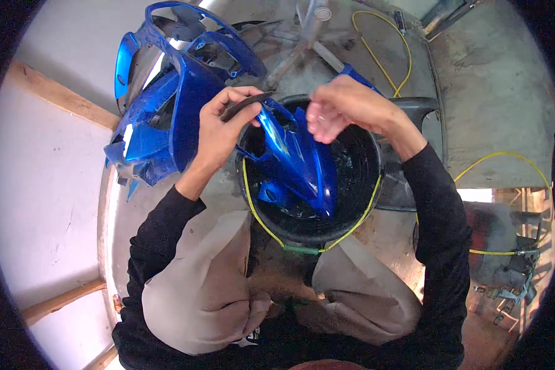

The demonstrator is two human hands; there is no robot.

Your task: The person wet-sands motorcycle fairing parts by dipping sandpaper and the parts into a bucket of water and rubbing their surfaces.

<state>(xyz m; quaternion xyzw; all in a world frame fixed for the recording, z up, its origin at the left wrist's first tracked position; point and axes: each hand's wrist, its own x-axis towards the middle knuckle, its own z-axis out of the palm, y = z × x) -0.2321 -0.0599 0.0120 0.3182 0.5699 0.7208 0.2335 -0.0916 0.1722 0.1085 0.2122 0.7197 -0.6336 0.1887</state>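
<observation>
A glossy blue motorcycle fairing panel [299, 163] stands tilted in a black bucket [311, 233], its lower end inside. My left hand [222, 126] is closed at the panel's upper end, with a thin, dark, flat strip [245, 106] pinched between thumb and fingers. What the strip is made of I cannot make out. Over the bucket's right far rim hovers my right hand [351, 111], slightly blurred. Its fingers curl loosely downward, apart from the panel, and nothing shows in them. Dark, wet-looking glints surround the panel inside the bucket.
More blue fairing pieces [182, 105] lie at the far left, beside a white wall with wooden beams [65, 95]. A metal stand [314, 31] rises beyond the bucket. Yellow hose [407, 52] runs across the far floor and along the right. Machinery [499, 234] sits at the right.
</observation>
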